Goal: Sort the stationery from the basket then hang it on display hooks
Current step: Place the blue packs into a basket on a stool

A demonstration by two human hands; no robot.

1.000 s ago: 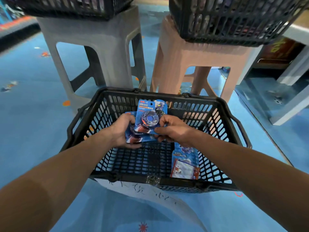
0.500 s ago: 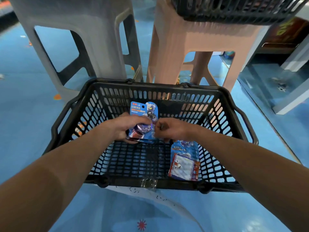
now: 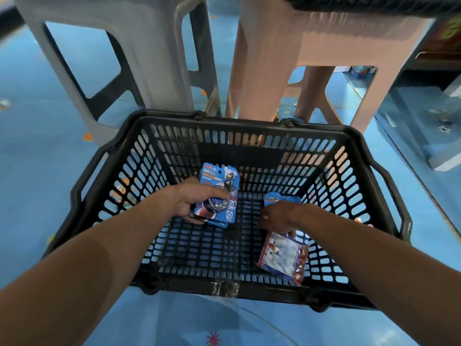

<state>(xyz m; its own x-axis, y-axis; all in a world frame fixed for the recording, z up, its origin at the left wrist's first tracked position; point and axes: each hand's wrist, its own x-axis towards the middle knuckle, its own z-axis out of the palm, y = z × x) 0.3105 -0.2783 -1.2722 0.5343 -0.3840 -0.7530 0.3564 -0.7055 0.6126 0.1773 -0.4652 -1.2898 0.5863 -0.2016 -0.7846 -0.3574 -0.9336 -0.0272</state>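
Inside the basket (image 3: 224, 121), the left hand (image 3: 194, 199) gripped stacked eraser packs (image 3: 216, 176); near its right wall, the right hand (image 3: 282, 216) touched a loose pack (image 3: 284, 255); whether it gripped was unclear.

— Where does the camera sit?
— 1 wide-angle camera on the person's head, facing forward and down.
— How near?
— Close: the basket (image 3: 239, 124) fills the middle, the left arm (image 3: 87, 270) and right arm (image 3: 374, 258) enter from the bottom corners, and the grey stool (image 3: 149, 46) and pink stool (image 3: 311, 38) cross the top edge.
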